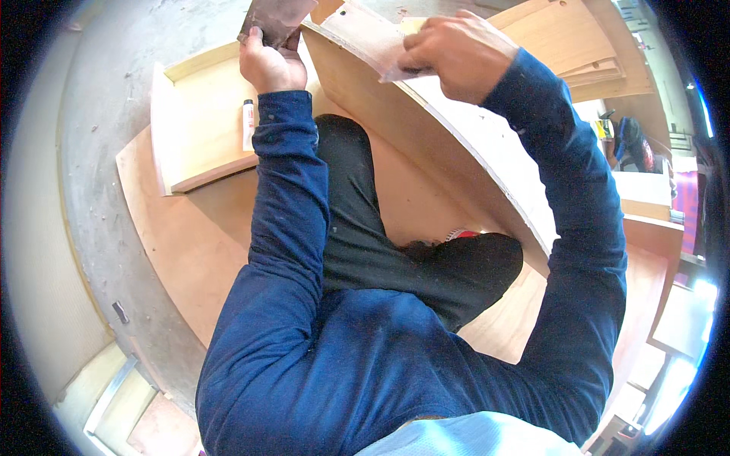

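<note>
At the top, my left hand (274, 64) is closed on a thin, flat brown-grey plate (277, 19) with a smeared surface. To its right, my right hand (464, 57) is bent over the upper part of a long white-faced panel (494, 144). Its fingers close on a thin pale flat piece (411, 26), mostly covered by the hand, so its exact kind cannot be made out. The panel's wooden side (357, 83) stands on edge beside my bent legs. A white tube (249, 125) lies near my left forearm, in a shallow wooden tray (205, 114).
I sit on a large brown board (182, 235) on the grey floor (106, 175). Stacked plywood pieces (563, 38) lie at the upper right. Dark blue and yellow items (627, 140) sit beyond my right arm, near a wooden box (646, 258).
</note>
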Demonstrator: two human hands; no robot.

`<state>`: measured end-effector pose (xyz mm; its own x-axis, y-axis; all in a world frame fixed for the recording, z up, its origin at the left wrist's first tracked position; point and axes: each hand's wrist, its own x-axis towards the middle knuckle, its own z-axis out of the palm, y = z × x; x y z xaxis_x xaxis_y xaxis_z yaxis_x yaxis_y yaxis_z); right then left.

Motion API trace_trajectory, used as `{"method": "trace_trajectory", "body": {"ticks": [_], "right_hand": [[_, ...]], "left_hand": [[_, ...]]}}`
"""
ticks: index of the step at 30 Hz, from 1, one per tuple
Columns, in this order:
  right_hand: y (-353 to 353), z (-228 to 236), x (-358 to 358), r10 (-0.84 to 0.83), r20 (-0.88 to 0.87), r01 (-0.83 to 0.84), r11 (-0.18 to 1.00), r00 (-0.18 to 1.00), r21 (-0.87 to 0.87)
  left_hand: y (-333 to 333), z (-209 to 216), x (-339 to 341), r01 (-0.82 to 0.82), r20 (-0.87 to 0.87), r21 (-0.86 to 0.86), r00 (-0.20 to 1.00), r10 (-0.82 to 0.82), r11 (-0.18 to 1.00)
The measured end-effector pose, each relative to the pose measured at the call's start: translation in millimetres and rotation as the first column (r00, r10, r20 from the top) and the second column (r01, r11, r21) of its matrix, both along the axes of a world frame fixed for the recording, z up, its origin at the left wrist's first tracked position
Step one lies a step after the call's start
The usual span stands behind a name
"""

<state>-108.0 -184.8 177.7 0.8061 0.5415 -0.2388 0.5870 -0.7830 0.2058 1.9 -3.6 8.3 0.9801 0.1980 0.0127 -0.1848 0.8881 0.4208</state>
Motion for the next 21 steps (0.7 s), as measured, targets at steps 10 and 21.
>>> {"method": "trace_trajectory", "body": {"ticks": [10, 21], "right_hand": [[-24.6, 2.6, -20.9, 0.078, 0.119, -0.089, 0.992, 0.990, 0.095], [-49.1, -34.4, -50.4, 0.371, 0.272, -0.411, 0.905, 0.888, 0.110]], "left_hand": [[2.7, -7.1, 5.3, -0.016, -0.028, -0.038, 0.999, 0.015, 0.999], [3.1, -7.5, 7.4, 0.013, -0.022, -0.050, 1.000, -0.014, 0.999]]}}
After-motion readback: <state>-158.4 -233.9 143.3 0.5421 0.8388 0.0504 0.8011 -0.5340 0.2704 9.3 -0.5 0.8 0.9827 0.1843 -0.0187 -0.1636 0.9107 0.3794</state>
